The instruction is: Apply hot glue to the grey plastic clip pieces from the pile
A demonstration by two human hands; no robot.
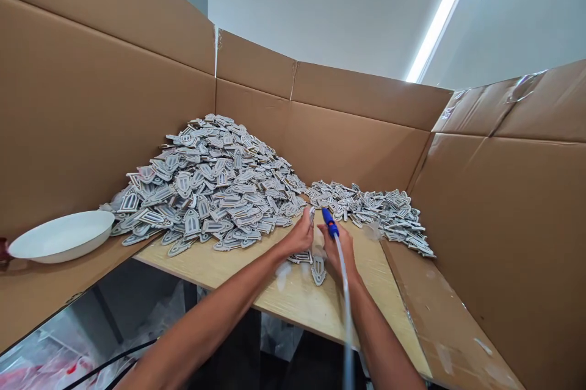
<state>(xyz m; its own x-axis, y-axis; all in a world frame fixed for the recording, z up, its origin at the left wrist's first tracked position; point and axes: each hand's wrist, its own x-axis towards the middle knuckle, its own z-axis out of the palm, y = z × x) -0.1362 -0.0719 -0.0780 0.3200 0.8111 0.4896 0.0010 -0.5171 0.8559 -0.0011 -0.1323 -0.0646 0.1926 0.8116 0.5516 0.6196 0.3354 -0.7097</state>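
My left hand point(298, 237) is closed on a small grey flat part point(312, 213), pinched at its fingertips and seen nearly edge-on. Close by, my right hand point(342, 252) wraps round a blue air blow gun point(329, 223), its nozzle end pointing away from me. A clear hose point(347, 298) trails from the gun down over my right forearm. Beneath my hands, a pointed grey part with slots point(318, 271) lies on the wooden board point(270, 292), with another partly covered beside my left wrist. A large heap of similar grey parts point(229, 182) rises to the left.
A smaller pile of grey parts point(389, 213) lies at the back right. A white pan point(61, 236) rests at the far left. Tall cardboard walls point(361, 146) enclose the back and sides. Plastic bags point(46, 353) and a black cable show below the board's front edge.
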